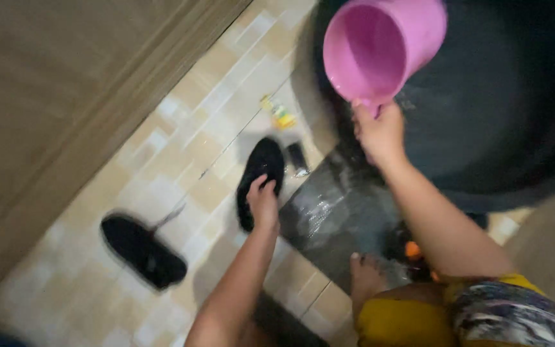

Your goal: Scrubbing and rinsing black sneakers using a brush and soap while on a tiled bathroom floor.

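the black shoe (259, 180) is lying on the wet tiled floor (162, 154), just beside a dark stone slab (335, 212), with its toe pointing up the frame. the left hand (263, 204) is resting on its lower half, and the fingers (266, 187) are curling over the edge and pinching the fabric of the upper. it is looking soft and flexible, probably soaked, so it is likely handling heavier than a dry shoe and a bit slippery; the firmest hold is looking like the collar or heel rim, where the material is folding thicker, rather than the flat top.

the right hand (379, 132) is holding a pink plastic dipper (380, 45) by its short handle, the fingers wrapping tightly around it, with the open mouth tilting toward the camera. the dipper is looking light and stiff, and whether any water is sitting inside is hard to tell through the blur. behind it a large dark tub (515, 109) is filling the upper right.

a second black shoe (142, 250) is lying well apart to the left, a lace trailing from it. a small yellow and green packet (281, 115) and a small dark object (298, 156) are sitting near the first shoe's toe. a bare foot (364, 273) is resting on the slab, and a wooden door (65, 96) is running along the left side
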